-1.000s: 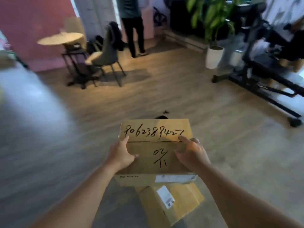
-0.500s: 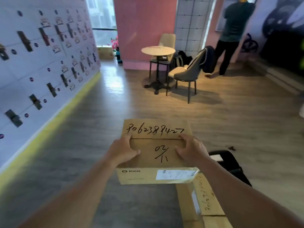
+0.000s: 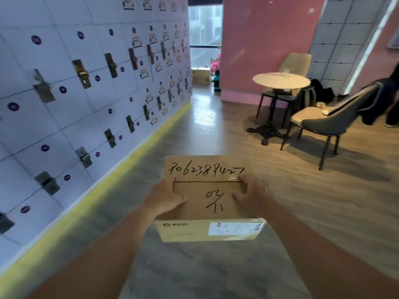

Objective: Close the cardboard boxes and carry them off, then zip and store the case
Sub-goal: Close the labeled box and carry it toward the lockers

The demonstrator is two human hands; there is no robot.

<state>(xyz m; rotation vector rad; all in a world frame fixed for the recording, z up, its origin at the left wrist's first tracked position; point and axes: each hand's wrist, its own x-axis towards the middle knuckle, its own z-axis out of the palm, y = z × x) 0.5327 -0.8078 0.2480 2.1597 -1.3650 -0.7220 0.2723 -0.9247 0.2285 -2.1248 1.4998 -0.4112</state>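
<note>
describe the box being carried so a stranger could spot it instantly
Start at the locker wall on the left; in front of it, mid-frame, the left hand and right hand hold a closed cardboard box. Unlike the distant box by the window, it has handwritten black digits on top and a PICO logo on its near side.

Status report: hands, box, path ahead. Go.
Left hand and right hand both grip the cardboard box, flaps shut, held level at the front. Lockers on the left, round table and chair on the right. Floor straight ahead open.
</note>
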